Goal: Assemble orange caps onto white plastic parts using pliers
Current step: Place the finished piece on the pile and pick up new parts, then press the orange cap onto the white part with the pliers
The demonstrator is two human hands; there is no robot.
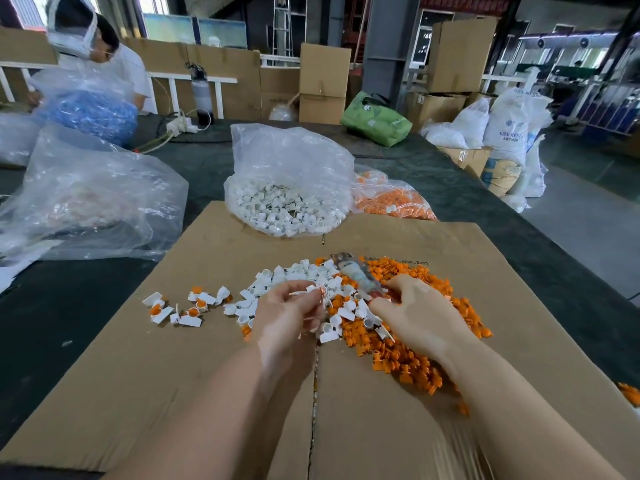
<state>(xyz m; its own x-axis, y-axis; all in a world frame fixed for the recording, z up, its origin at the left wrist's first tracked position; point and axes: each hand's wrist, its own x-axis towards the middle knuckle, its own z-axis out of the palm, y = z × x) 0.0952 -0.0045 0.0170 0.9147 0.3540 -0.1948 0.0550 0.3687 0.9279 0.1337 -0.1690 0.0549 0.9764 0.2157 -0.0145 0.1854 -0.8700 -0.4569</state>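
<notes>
A heap of loose white plastic parts (304, 275) lies in the middle of the flattened cardboard (207, 375), with a heap of orange caps (398, 355) to its right. My left hand (287, 317) pinches a small white part over the white heap. My right hand (415, 317) grips the handle of the pliers (356, 275), whose wrapped body points away from me across both heaps. A few white parts with orange caps fitted (180, 308) lie apart at the left.
A clear bag of white parts (287, 188) stands at the cardboard's far edge, a bag of orange caps (391, 199) to its right. Crumpled clear bags (86, 195) lie at the left. Another person (97, 57) works at the far left. Boxes and sacks stand beyond the table.
</notes>
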